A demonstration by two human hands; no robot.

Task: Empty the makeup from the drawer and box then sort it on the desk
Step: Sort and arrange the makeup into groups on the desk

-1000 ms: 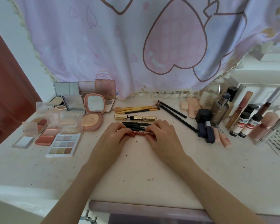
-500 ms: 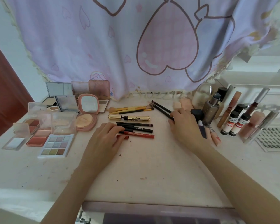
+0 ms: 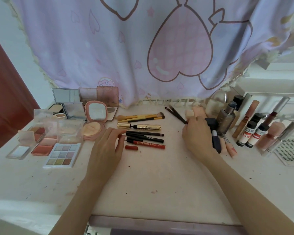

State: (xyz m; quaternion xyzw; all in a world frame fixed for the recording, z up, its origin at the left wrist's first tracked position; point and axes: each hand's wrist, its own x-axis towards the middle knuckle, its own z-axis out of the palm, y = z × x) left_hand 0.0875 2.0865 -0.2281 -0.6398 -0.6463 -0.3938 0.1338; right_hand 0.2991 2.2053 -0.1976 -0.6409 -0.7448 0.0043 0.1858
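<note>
Far left on the desk (image 3: pixel 151 180), a cluster of palettes is lying open: a pale highlighter pan (image 3: pixel 18 152), blush pans (image 3: pixel 42 148) and a nine-shade eyeshadow palette (image 3: pixel 62 155), with mirrored lids standing behind them. Just beside these, a round pink compact (image 3: pixel 94 121) is sitting open, its mirror tilted up.

The left hand (image 3: pixel 107 150) is resting palm down on the desk, fingers loosely spread and gripping nothing; its fingertips are lying near the left ends of the pens. Immediately right of it, a row is lying roughly parallel: yellow-handled brushes (image 3: pixel 142 117) at the back, then a gold mascara tube (image 3: pixel 139 126), two black liner pens (image 3: pixel 145 136), and a red liner pen (image 3: pixel 148 144) nearest the viewer, with a red cap (image 3: pixel 131 147) lying apart just in front of it.

The right hand (image 3: pixel 198 137) is pinching the near ends of two thin dark pencils (image 3: pixel 175 113), which are angling away toward the curtain (image 3: pixel 109 48). Just beside that hand, dark blue lipstick tubes (image 3: pixel 216 142) are lying on the desk. Further right, bottles (image 3: pixel 227 118), lip gloss tubes (image 3: pixel 246 118) and two small white bottles with black caps (image 3: pixel 252 135) are standing grouped. At the far right, a lash tray (image 3: pixel 291 150) is lying flat.
</note>
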